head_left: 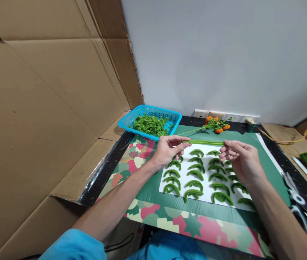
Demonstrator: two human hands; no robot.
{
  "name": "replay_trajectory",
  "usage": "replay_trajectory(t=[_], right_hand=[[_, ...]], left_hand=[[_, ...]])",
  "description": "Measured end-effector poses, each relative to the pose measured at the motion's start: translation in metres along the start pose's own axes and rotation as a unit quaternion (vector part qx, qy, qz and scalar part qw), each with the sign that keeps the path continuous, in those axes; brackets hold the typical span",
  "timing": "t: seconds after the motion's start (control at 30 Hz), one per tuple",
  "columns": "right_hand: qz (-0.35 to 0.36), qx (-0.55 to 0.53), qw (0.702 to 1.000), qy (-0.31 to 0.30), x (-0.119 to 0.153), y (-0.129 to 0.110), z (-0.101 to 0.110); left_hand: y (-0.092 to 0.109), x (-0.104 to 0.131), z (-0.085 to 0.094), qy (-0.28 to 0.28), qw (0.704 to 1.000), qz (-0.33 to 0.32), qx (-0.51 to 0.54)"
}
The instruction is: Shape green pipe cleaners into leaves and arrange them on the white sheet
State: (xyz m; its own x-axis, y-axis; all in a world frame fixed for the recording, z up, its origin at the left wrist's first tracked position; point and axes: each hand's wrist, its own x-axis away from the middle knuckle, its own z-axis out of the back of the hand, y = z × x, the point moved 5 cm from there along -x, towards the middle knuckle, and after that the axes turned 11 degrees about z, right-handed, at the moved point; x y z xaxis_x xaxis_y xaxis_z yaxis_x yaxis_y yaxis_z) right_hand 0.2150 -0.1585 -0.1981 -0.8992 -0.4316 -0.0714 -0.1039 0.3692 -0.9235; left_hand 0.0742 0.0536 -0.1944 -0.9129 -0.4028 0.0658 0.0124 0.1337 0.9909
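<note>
The left hand (168,150) and right hand (242,159) each pinch one end of a fuzzy green strip (204,143) at the centre right of the frame, apparently to hold it straight and level. Below, green curved pieces (195,175) lie in columns on white paper (183,172), spaced perhaps so each stays separate. Upper centre, a blue basket (175,117) seems to keep loose green pieces (150,124) together; scissors (296,198) lie lower right, beside the right arm.

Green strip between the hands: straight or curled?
Straight: the green strip runs in a near-level line from left hand to right hand.
</note>
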Motion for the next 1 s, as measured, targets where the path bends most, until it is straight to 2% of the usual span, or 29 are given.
replay_trajectory(t=[0.13, 0.27, 0.4, 0.67, 0.8, 1.0], right_hand=[[0.015, 0.0, 1.0, -0.026, 0.001, -0.001, -0.003], [0.025, 0.014, 0.996, -0.085, 0.006, 0.001, -0.013], [0.039, 0.045, 0.99, -0.125, 0.011, 0.004, -0.021], [0.086, 0.063, 0.983, -0.148, 0.015, 0.003, -0.02], [0.113, 0.066, 0.981, -0.145, 0.016, -0.001, -0.02], [0.117, 0.073, 0.978, -0.157, 0.017, -0.001, -0.021]], left_hand=[[0.002, 0.002, -0.003, -0.013, 1.0, 0.017, -0.003], [0.0, 0.004, -0.007, -0.037, 0.998, 0.048, -0.001], [-0.003, 0.005, -0.009, -0.047, 0.996, 0.058, 0.052], [-0.002, 0.006, -0.013, -0.071, 0.994, 0.051, 0.07], [0.0, 0.006, -0.012, -0.061, 0.994, 0.037, 0.087], [-0.001, 0.006, -0.013, -0.066, 0.989, 0.051, 0.12]])
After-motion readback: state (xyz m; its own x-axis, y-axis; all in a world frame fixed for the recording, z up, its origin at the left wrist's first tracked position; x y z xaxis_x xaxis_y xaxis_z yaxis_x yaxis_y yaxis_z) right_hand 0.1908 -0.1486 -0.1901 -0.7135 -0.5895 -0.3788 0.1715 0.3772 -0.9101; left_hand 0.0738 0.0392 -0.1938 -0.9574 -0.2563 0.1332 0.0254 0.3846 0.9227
